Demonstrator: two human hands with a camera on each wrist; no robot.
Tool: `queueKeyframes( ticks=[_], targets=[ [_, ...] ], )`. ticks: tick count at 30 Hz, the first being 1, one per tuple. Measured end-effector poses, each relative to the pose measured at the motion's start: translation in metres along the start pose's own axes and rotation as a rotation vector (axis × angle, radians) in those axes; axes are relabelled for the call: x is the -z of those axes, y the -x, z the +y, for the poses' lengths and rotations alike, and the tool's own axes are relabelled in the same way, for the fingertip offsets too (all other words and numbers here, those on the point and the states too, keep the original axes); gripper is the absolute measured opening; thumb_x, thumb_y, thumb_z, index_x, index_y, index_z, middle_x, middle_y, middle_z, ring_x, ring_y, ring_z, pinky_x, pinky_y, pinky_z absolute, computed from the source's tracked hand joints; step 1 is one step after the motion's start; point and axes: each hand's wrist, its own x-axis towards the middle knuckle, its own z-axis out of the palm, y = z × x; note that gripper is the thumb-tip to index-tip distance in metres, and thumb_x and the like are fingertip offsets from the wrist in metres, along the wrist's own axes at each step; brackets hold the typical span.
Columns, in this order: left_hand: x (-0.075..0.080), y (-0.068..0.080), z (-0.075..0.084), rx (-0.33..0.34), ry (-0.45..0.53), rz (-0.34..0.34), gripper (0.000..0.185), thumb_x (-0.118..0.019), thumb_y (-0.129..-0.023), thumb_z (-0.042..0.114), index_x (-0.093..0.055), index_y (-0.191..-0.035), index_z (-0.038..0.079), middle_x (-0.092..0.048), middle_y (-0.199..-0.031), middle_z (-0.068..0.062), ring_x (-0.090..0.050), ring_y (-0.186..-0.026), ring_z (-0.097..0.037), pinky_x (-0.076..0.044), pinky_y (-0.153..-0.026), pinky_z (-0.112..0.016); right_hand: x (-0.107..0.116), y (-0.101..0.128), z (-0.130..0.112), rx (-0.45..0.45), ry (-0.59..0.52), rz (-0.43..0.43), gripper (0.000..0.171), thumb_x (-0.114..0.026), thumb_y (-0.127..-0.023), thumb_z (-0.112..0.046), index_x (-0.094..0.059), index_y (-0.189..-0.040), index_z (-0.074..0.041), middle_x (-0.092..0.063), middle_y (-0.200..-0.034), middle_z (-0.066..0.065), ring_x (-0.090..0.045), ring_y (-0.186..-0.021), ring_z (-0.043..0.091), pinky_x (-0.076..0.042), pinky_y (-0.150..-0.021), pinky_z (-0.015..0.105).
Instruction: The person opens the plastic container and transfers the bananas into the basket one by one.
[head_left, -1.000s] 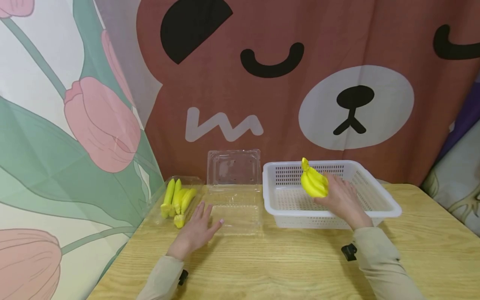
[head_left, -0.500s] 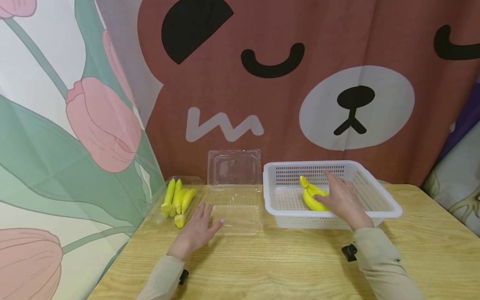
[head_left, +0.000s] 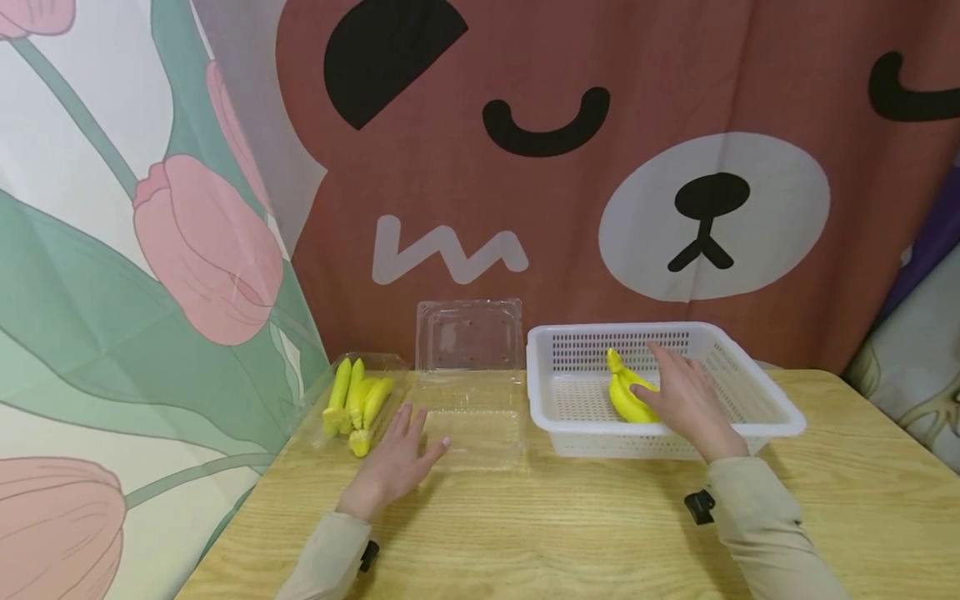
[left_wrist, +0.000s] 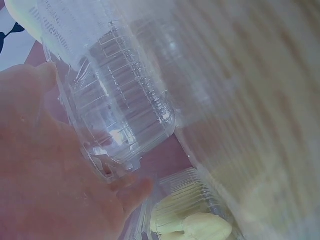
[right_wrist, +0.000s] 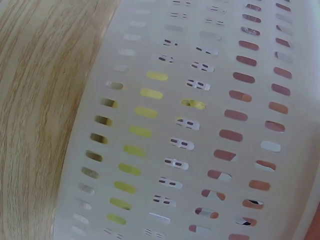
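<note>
A bunch of yellow bananas [head_left: 630, 396] lies in the white plastic basket [head_left: 551, 437], its stem toward the back left. Over the basket's front rim reaches my right hand [head_left: 686, 408], fingers spread and thumb beside the bunch, not gripping it. In the right wrist view, yellow banana skin [right_wrist: 134, 150] shows through the slots of the basket wall [right_wrist: 100, 200]. My left hand [head_left: 393, 462] has straight fingers at the left edge of an open clear clamshell box [head_left: 472, 437]. The left wrist view shows this hand [left_wrist: 55, 165] close against the clear plastic [left_wrist: 115, 100].
Left of the clamshell box, a second clear box [head_left: 390, 362] holds several yellow bananas [head_left: 360, 400]. All of it stands on a wooden table [head_left: 555, 525]. A curtain with a bear print [head_left: 555, 217] hangs right behind, and a tulip-print cloth [head_left: 202, 250] at the left.
My right hand has lowered the banana bunch into the basket and let go of it; its fingers have spread. The left hand has stayed in place.
</note>
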Motion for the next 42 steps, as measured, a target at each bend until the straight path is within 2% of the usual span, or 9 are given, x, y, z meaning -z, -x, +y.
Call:
queueKeyframes(
  ticks=[11,20,24,29,34,38,42],
  targets=[
    [0.000,0.001,0.000,-0.011,0.016,0.005,0.080,-0.041,-0.101,0.057,-0.021,-0.155,0.003,-0.002,-0.161,-0.019,-0.002,-0.148,-0.033,-0.012,-0.119,-0.051,0.001,0.000,-0.003,0.011,-0.004,0.015,0.076,-0.067,-0.093,-0.027,-0.028,-0.150,0.006,-0.032,-0.148,0.033,-0.030,-0.128,0.055,-0.024,-0.106,0.069],
    [0.002,0.001,-0.001,-0.059,0.000,0.036,0.080,-0.040,-0.102,0.055,-0.022,-0.154,-0.002,-0.008,-0.160,-0.022,-0.005,-0.148,-0.036,-0.014,-0.119,-0.052,-0.001,0.002,-0.015,-0.003,-0.044,0.007,0.072,-0.064,-0.095,-0.027,-0.030,-0.150,0.003,-0.032,-0.149,0.031,-0.028,-0.130,0.055,-0.022,-0.106,0.071],
    [0.005,0.001,0.000,-0.080,0.005,0.061,0.078,-0.039,-0.103,0.053,-0.023,-0.153,-0.004,-0.010,-0.160,-0.023,-0.007,-0.147,-0.037,-0.014,-0.118,-0.052,-0.001,0.003,-0.020,0.030,-0.106,0.008,0.070,-0.062,-0.096,-0.026,-0.031,-0.149,0.005,-0.032,-0.149,0.031,-0.028,-0.133,0.054,-0.023,-0.107,0.070],
    [0.014,-0.002,-0.002,-0.110,0.062,0.140,0.073,-0.044,-0.104,0.045,-0.026,-0.151,-0.008,-0.017,-0.158,-0.025,-0.013,-0.146,-0.040,-0.016,-0.118,-0.054,-0.002,0.004,-0.029,0.098,-0.224,-0.006,0.067,-0.062,-0.097,-0.027,-0.033,-0.148,0.006,-0.035,-0.149,0.030,-0.029,-0.136,0.049,-0.027,-0.109,0.066],
    [0.028,-0.005,-0.012,-0.103,0.102,0.203,0.070,-0.048,-0.103,0.040,-0.029,-0.149,-0.010,-0.020,-0.157,-0.027,-0.013,-0.146,-0.041,-0.016,-0.117,-0.054,-0.007,0.007,-0.040,0.114,-0.279,-0.035,0.065,-0.059,-0.099,-0.030,-0.034,-0.150,0.001,-0.036,-0.149,0.026,-0.029,-0.138,0.046,-0.027,-0.109,0.065],
    [0.041,-0.007,-0.028,-0.076,0.116,0.247,0.070,-0.047,-0.104,0.041,-0.028,-0.150,-0.008,-0.016,-0.159,-0.025,-0.006,-0.147,-0.040,-0.012,-0.118,-0.055,-0.010,0.009,-0.050,0.125,-0.332,-0.032,0.061,-0.058,-0.099,-0.029,-0.036,-0.149,-0.001,-0.039,-0.149,0.022,-0.031,-0.138,0.043,-0.028,-0.110,0.063],
    [0.053,-0.007,-0.047,-0.040,0.141,0.309,0.066,-0.048,-0.104,0.034,-0.028,-0.148,-0.011,-0.014,-0.158,-0.028,-0.002,-0.146,-0.042,-0.009,-0.117,-0.059,-0.018,0.008,-0.063,0.152,-0.386,-0.022,0.055,-0.059,-0.099,-0.024,-0.041,-0.146,-0.003,-0.042,-0.148,0.018,-0.035,-0.137,0.039,-0.031,-0.110,0.060]
  ],
)
